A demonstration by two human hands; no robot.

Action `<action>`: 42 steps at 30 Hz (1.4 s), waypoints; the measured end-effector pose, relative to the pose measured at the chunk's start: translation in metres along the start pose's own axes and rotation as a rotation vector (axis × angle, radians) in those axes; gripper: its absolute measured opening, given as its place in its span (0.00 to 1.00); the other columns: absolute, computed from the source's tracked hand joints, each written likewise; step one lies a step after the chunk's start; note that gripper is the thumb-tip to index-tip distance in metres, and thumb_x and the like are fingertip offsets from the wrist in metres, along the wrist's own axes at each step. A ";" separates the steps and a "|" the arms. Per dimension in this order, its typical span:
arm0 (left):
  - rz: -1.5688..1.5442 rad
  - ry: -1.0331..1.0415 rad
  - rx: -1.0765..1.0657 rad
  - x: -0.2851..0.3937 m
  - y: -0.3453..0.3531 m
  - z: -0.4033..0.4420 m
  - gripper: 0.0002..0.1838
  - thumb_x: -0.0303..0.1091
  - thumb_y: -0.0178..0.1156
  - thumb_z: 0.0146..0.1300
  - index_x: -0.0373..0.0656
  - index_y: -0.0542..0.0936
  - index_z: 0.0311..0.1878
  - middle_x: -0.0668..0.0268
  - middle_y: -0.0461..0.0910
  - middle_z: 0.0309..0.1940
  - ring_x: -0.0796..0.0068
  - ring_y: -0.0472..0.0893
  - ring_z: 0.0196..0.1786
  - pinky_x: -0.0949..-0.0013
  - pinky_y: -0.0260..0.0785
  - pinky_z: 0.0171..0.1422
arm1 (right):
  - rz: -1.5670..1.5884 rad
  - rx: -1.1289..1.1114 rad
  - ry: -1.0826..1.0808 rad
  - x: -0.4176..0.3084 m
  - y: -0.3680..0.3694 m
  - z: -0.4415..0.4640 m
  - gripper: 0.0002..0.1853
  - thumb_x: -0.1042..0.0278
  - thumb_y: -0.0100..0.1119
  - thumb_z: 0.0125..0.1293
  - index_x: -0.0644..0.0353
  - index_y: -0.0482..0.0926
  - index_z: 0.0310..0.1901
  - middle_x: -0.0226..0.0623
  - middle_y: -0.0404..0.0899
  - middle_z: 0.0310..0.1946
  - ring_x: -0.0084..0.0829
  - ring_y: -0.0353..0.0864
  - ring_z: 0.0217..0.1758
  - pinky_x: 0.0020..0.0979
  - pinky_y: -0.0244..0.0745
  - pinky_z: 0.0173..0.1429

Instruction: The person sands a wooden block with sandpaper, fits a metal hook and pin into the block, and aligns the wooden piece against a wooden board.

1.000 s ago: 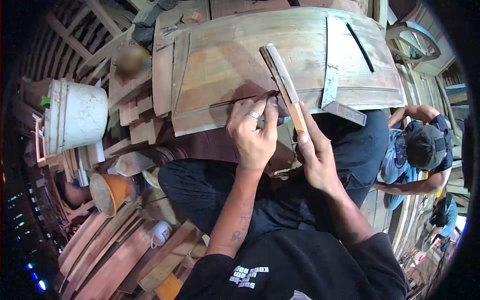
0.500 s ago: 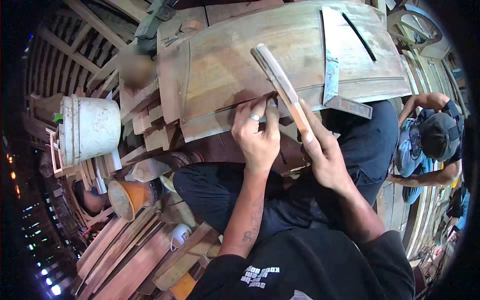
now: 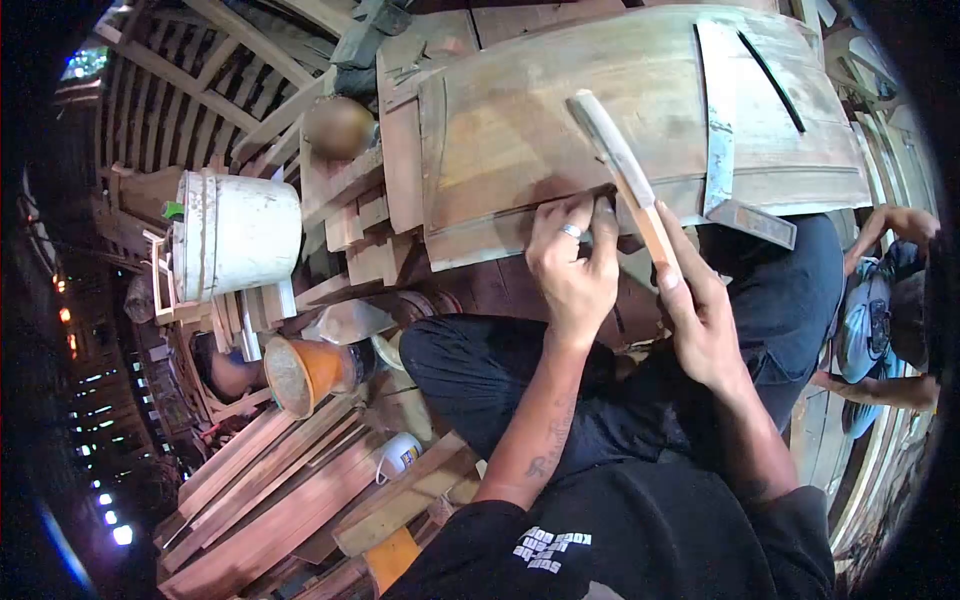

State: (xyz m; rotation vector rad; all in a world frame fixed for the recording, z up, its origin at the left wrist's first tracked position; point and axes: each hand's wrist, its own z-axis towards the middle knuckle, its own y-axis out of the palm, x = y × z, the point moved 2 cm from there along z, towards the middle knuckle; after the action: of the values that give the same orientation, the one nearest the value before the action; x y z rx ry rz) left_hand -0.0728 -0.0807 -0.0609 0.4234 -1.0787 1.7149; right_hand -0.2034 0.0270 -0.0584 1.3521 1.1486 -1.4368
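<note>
My right hand [image 3: 697,312] is closed round the lower end of a wooden stick [image 3: 628,165], whose pale upper end slants up and left over the panel. My left hand [image 3: 572,268], with a ring on one finger, is pinched at the near edge of a broad wooden panel [image 3: 530,120]. Something small and dark shows at its fingertips, too hidden to name. The panel has a groove along its near edge and rests in front of my knees. On its right part lies a try square [image 3: 719,120], its stock at the near edge, beside a thin black strip [image 3: 771,80].
To the left stand a white bucket [image 3: 240,235] and an orange container [image 3: 305,375]. Wood planks [image 3: 290,510] and a small white cup [image 3: 399,455] lie at the lower left. Another person's arm [image 3: 885,388] is at the far right.
My view has turned left, so the scene sits farther right in the picture. Both hands keep nearly the same pose at the panel, with the stick still in the right one.
</note>
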 end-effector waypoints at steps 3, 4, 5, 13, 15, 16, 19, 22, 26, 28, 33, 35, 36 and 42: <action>0.021 0.005 0.014 0.000 0.000 0.000 0.07 0.25 0.66 0.73 0.31 0.87 0.45 0.55 0.87 0.37 0.59 0.85 0.39 0.60 0.76 0.48 | 0.003 0.011 0.055 -0.003 0.002 0.000 0.31 0.63 0.52 0.84 0.69 0.64 0.81 0.56 0.71 0.78 0.43 0.68 0.83 0.39 0.59 0.84; 0.007 -0.018 -0.001 0.003 -0.001 0.001 0.06 0.24 0.65 0.72 0.31 0.87 0.45 0.55 0.87 0.37 0.59 0.85 0.39 0.60 0.76 0.47 | -0.010 0.037 0.084 -0.003 0.001 0.003 0.31 0.63 0.54 0.83 0.68 0.64 0.81 0.55 0.71 0.78 0.42 0.69 0.83 0.39 0.60 0.84; -0.008 -0.041 -0.014 0.006 -0.002 0.002 0.06 0.23 0.65 0.71 0.30 0.87 0.45 0.54 0.87 0.37 0.59 0.85 0.39 0.59 0.76 0.47 | -0.013 0.043 0.085 -0.004 0.000 0.003 0.31 0.63 0.54 0.83 0.68 0.64 0.81 0.55 0.71 0.78 0.42 0.69 0.83 0.39 0.60 0.84; 0.011 -0.007 -0.015 0.000 0.000 0.003 0.07 0.25 0.64 0.73 0.30 0.87 0.46 0.53 0.87 0.36 0.62 0.83 0.38 0.60 0.75 0.48 | 0.041 0.017 0.055 -0.001 -0.001 0.007 0.31 0.61 0.55 0.83 0.66 0.66 0.81 0.55 0.72 0.77 0.44 0.71 0.82 0.40 0.62 0.83; -0.040 -0.035 -0.004 0.004 0.000 0.003 0.08 0.26 0.64 0.75 0.29 0.87 0.46 0.54 0.87 0.36 0.64 0.83 0.38 0.61 0.75 0.48 | 0.039 0.033 0.085 -0.002 -0.003 0.006 0.31 0.61 0.55 0.83 0.66 0.66 0.81 0.55 0.72 0.77 0.44 0.71 0.82 0.39 0.62 0.83; 0.030 -0.120 -0.074 0.005 -0.003 0.002 0.09 0.27 0.64 0.76 0.29 0.87 0.47 0.55 0.89 0.39 0.65 0.85 0.42 0.62 0.76 0.51 | 0.028 0.012 0.058 -0.004 -0.004 0.004 0.31 0.61 0.55 0.83 0.66 0.65 0.81 0.55 0.73 0.77 0.44 0.71 0.82 0.39 0.62 0.83; -0.012 -0.022 0.017 -0.003 0.001 0.000 0.08 0.28 0.66 0.75 0.31 0.88 0.47 0.53 0.88 0.37 0.59 0.86 0.40 0.60 0.78 0.49 | 0.002 -0.010 -0.041 -0.003 -0.003 0.000 0.30 0.60 0.54 0.85 0.66 0.65 0.81 0.53 0.73 0.77 0.41 0.71 0.82 0.37 0.61 0.83; -0.146 -0.166 -0.020 -0.001 -0.004 0.007 0.10 0.30 0.66 0.76 0.31 0.88 0.48 0.57 0.89 0.38 0.69 0.86 0.39 0.64 0.77 0.47 | 0.130 -0.017 0.171 0.004 -0.008 0.002 0.31 0.56 0.49 0.87 0.66 0.63 0.82 0.49 0.71 0.79 0.37 0.67 0.83 0.37 0.57 0.85; 0.021 -0.317 -0.156 -0.008 -0.042 0.043 0.14 0.37 0.64 0.79 0.34 0.90 0.47 0.65 0.89 0.30 0.79 0.84 0.36 0.69 0.75 0.43 | 0.237 0.007 0.094 0.019 -0.015 -0.004 0.33 0.54 0.48 0.88 0.68 0.61 0.83 0.49 0.64 0.83 0.37 0.59 0.87 0.37 0.50 0.88; 0.110 -0.328 -0.359 -0.012 -0.058 0.073 0.15 0.39 0.66 0.76 0.34 0.90 0.49 0.61 0.90 0.33 0.78 0.84 0.36 0.68 0.76 0.44 | 0.230 0.013 0.085 0.023 -0.010 -0.007 0.32 0.54 0.48 0.88 0.67 0.61 0.83 0.38 0.69 0.65 0.28 0.62 0.65 0.30 0.57 0.69; 0.065 -0.271 -0.456 -0.053 -0.078 0.108 0.16 0.40 0.70 0.72 0.37 0.91 0.52 0.59 0.92 0.39 0.75 0.87 0.40 0.69 0.78 0.47 | 0.092 0.015 -0.010 0.020 -0.006 -0.008 0.36 0.51 0.51 0.86 0.66 0.59 0.84 0.28 0.73 0.47 0.20 0.68 0.46 0.25 0.67 0.53; 0.133 -0.369 -0.409 -0.060 -0.091 0.105 0.19 0.37 0.71 0.71 0.38 0.88 0.60 0.60 0.91 0.44 0.75 0.87 0.43 0.68 0.79 0.47 | 0.097 0.009 0.011 0.024 -0.008 -0.011 0.38 0.49 0.55 0.84 0.66 0.59 0.83 0.27 0.74 0.46 0.20 0.70 0.46 0.24 0.68 0.51; 0.095 -0.340 -0.333 -0.063 -0.097 0.103 0.20 0.36 0.72 0.71 0.39 0.86 0.63 0.60 0.90 0.47 0.74 0.87 0.45 0.67 0.80 0.48 | 0.096 0.011 0.018 0.023 -0.008 -0.012 0.38 0.49 0.57 0.83 0.66 0.60 0.83 0.29 0.75 0.47 0.20 0.71 0.45 0.25 0.69 0.50; 0.195 -0.045 -0.297 -0.063 -0.108 0.070 0.19 0.31 0.70 0.70 0.43 0.86 0.64 0.58 0.83 0.62 0.66 0.86 0.57 0.64 0.80 0.58 | 0.441 -0.121 0.192 0.014 -0.005 -0.015 0.22 0.61 0.55 0.85 0.62 0.69 0.73 0.38 0.83 0.51 0.24 0.80 0.53 0.28 0.76 0.57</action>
State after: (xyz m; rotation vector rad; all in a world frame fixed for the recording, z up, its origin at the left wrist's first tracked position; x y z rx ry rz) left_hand 0.0349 -0.1653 -0.0182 0.1734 -1.4212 1.6823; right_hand -0.2056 0.0431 -0.0720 1.5633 0.9590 -0.9252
